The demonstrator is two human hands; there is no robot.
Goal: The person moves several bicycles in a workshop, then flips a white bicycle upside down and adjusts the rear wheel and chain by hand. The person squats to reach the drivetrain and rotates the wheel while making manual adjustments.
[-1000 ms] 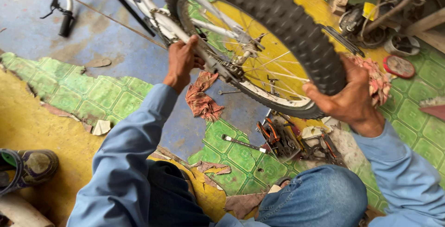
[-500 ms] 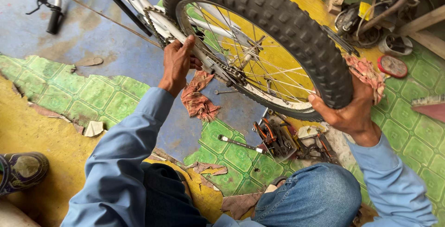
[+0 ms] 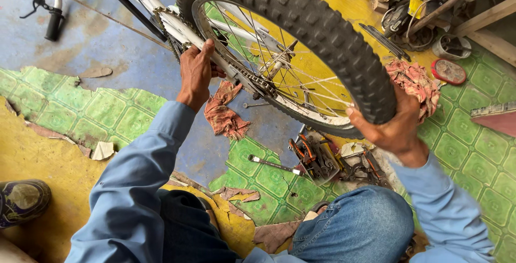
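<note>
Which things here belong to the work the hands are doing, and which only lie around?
In use:
left hand on the bicycle frame
right hand gripping the knobby tyre
chain

Lying about:
wrench
pliers
red rags
round tin lid
shoe

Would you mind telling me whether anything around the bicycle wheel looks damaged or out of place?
The floor covering is damaged: the green patterned sheet is torn away in ragged patches, leaving bare blue and yellow floor. Tools, a wrench and red rags lie scattered under the wheel, which the left hand and right hand grip.
</note>
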